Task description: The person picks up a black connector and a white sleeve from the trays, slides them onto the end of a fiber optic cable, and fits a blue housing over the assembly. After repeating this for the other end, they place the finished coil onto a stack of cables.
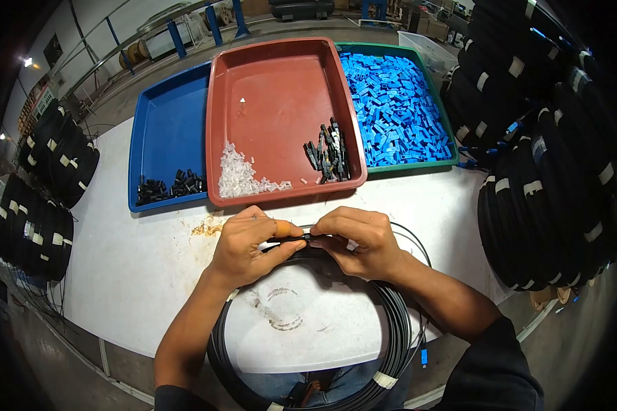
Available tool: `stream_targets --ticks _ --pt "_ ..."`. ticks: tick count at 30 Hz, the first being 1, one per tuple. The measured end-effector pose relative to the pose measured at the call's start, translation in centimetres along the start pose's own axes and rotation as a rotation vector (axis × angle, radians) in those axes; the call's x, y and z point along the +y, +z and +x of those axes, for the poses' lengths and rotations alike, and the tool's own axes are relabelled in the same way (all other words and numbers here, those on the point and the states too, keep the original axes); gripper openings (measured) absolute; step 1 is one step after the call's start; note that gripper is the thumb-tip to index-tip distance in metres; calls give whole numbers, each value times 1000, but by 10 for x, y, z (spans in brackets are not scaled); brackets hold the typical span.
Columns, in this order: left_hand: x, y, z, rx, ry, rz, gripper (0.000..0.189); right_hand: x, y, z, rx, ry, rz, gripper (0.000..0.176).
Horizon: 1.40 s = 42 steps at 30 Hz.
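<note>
My left hand (247,245) and my right hand (360,240) meet above the coil's far side, both closed in pinches. Between their fingertips is a small dark piece on the black cable end (307,237); its exact shape is mostly covered by the fingers. An orange band wraps one finger of my left hand. Below them the coil of black cable (395,322) lies over the table's front edge, bound with pale tape (384,380). One thin cable loops out to the right of my right hand. A blue connector (424,357) hangs at the coil's right side.
On the white table (137,274) stand a blue tray (168,116) with black parts, a red tray (274,82) with clear pieces (240,175) and black connector bodies (329,154), and a green tray (440,123) of blue connectors (394,109). Cable coils (548,205) are stacked on both sides.
</note>
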<state>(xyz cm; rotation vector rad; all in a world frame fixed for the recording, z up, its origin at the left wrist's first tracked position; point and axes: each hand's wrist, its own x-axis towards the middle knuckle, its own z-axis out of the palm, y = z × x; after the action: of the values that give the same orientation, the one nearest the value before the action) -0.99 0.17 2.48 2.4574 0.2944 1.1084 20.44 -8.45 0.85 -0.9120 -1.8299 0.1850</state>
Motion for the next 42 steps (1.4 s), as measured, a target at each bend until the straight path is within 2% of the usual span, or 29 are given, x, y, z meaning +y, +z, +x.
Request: stream_targets --ticks 7,9,14,16,19,26,31,42 --pt "5 -2 1 -57 -21 -7 23 1 1 -1 10 4 -25 21" --pt "8 -4 1 -21 -104 -49 24 0 1 0 27 3 -41 20" --pt "0 -2 -2 16 -152 -48 18 2 1 -1 32 3 -97 16" --pt "-5 0 -1 42 -9 -61 15 1 0 -1 -15 64 -118 14" --pt "-6 1 -1 36 24 -45 15 4 -2 -2 -76 89 -132 15" --pt "-7 2 -2 43 -18 -57 13 6 2 -2 8 8 -86 16" --pt "-7 0 -3 -47 40 32 13 6 1 -3 -48 75 -123 17" --pt "-4 3 -3 -20 45 14 13 5 -3 -3 -94 83 -150 16"
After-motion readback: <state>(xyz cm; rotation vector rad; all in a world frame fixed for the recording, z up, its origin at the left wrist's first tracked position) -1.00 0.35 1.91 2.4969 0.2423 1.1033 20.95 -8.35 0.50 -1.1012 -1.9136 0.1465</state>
